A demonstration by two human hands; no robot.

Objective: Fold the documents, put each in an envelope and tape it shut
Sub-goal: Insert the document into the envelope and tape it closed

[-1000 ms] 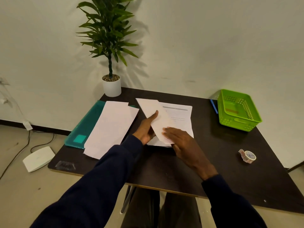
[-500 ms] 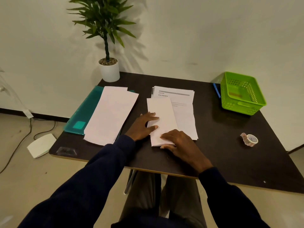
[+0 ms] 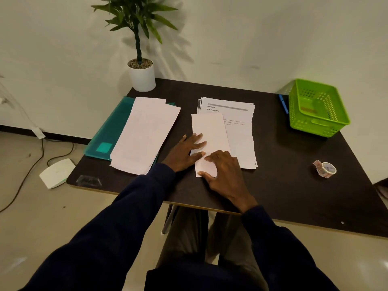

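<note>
At frame centre, the left hand [image 3: 184,153] is pressing straight fingers onto the folded document [image 3: 210,131]. The right hand [image 3: 225,173], fingers spread, is pressing its lower end.

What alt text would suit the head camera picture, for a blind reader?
A person's left hand and right hand press a folded sheet on a dark table, partly over a stack of documents. White envelopes on a teal folder lie left; a green basket and tape roll right; a potted plant behind.
</note>
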